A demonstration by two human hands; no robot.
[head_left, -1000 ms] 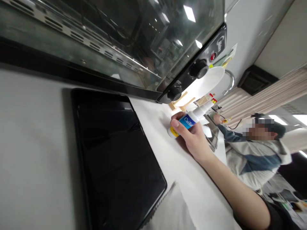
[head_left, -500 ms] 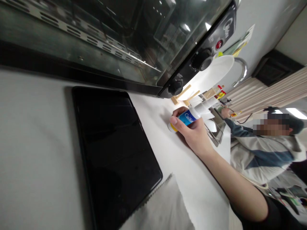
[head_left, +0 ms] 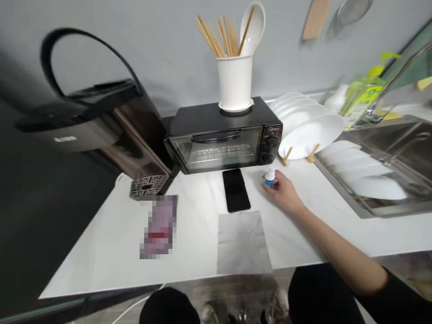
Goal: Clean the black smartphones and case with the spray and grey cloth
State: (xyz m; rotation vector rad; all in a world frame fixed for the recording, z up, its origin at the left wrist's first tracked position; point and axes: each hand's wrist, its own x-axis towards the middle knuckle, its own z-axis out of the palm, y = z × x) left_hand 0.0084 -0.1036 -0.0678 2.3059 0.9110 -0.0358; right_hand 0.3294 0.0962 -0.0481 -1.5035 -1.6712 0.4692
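In the head view my right hand (head_left: 282, 191) is wrapped around a small white-capped bottle (head_left: 270, 177) with a blue label. The bottle stands upright at the counter, right of the phone and in front of the toaster oven's knobs. A black smartphone (head_left: 236, 190) lies flat with its dark screen up, to the left of my hand. Just in front of it a grey cloth (head_left: 243, 243) is spread out, its front edge at the counter's edge. My left hand is out of sight.
Behind the phone is a black toaster oven (head_left: 216, 150), with a white pot (head_left: 235, 81) of chopsticks and a spoon on top. A dark drinks machine (head_left: 135, 135) stands left, near a blurred-out purple item (head_left: 160, 227). Racked white plates (head_left: 312, 135) and a sink (head_left: 364, 211) are on the right.
The view has turned upright and pulled back from the oven and phone, so the whole counter shows. The other person has left the view. My right hand still holds the bottle.
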